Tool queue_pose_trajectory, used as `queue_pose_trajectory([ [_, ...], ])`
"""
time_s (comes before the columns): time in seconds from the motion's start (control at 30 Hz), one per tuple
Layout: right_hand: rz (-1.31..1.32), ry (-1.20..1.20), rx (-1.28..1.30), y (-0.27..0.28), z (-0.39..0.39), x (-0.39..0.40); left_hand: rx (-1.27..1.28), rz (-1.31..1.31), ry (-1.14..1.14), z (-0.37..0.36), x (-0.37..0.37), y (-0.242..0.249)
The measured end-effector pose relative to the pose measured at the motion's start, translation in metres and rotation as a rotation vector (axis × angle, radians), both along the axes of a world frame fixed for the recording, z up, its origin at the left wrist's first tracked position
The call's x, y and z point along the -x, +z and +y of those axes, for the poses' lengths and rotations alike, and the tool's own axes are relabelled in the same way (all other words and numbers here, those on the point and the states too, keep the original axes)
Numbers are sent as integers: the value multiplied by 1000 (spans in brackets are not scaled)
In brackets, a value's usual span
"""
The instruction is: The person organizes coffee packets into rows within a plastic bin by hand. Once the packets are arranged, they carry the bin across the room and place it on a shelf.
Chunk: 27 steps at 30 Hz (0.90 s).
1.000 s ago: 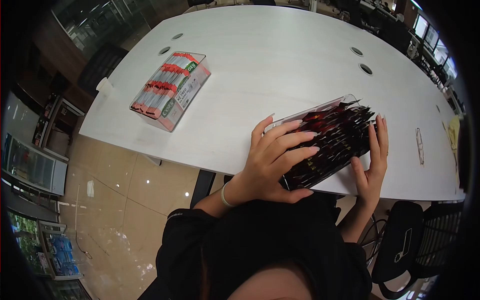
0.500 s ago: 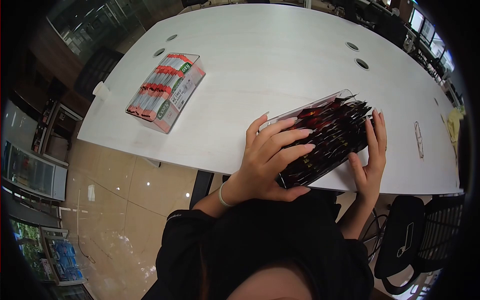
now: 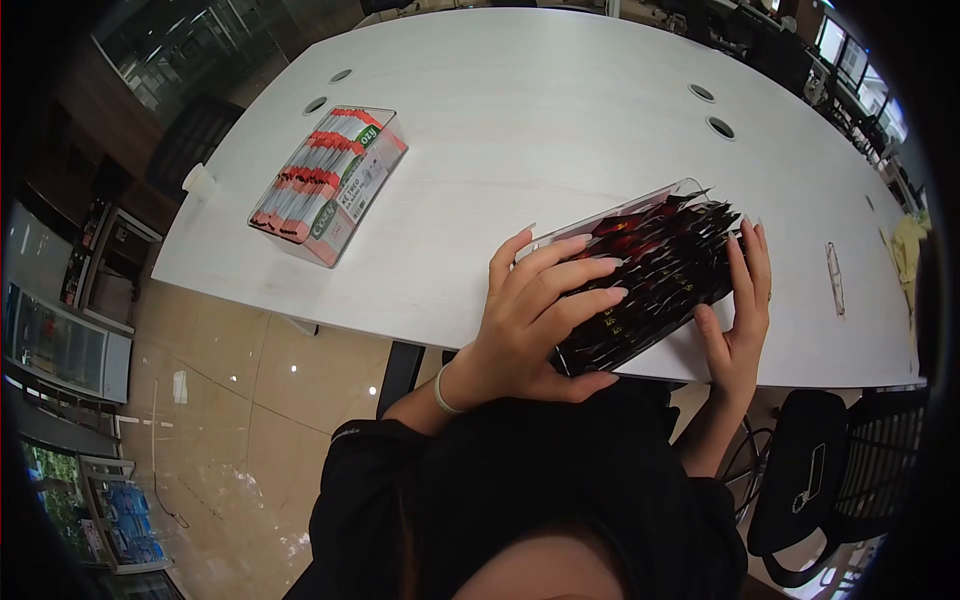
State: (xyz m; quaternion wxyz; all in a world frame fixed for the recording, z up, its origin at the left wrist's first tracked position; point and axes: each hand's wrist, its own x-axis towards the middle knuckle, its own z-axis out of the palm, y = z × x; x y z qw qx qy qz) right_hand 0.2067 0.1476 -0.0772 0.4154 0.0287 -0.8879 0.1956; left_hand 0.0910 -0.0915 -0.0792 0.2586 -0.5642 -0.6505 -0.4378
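Near the front edge of the table, a clear plastic box (image 3: 655,193) lies at a slant, packed with a row of dark, glossy sachets (image 3: 660,270) that stick up above its rim. My left hand (image 3: 530,315) spans the box's left end, fingers spread over the sachets and thumb on the near side. At the opposite end, my right hand (image 3: 742,310) presses its fingers against the outermost sachets, thumb toward the near corner. Together the two hands hold the box between them. The bottom of the box is hidden by the sachets and my left hand.
On the left of the white table (image 3: 480,110) stands another clear box (image 3: 345,215) full of red-and-white tea sachets. A white cup (image 3: 200,182) sits at the left edge. A thin clear strip (image 3: 835,280) lies to the right, near a yellow item (image 3: 908,255). A black chair (image 3: 830,470) is at lower right.
The view has shifted very slightly. Both hands stay on the box of dark sachets, with hardly any visible movement.
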Motion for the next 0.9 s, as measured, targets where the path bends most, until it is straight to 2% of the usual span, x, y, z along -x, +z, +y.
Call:
queue_pose_trajectory([
  [0.9, 15, 33, 7, 9, -1, -4, 17, 76, 44, 3, -1, 2],
])
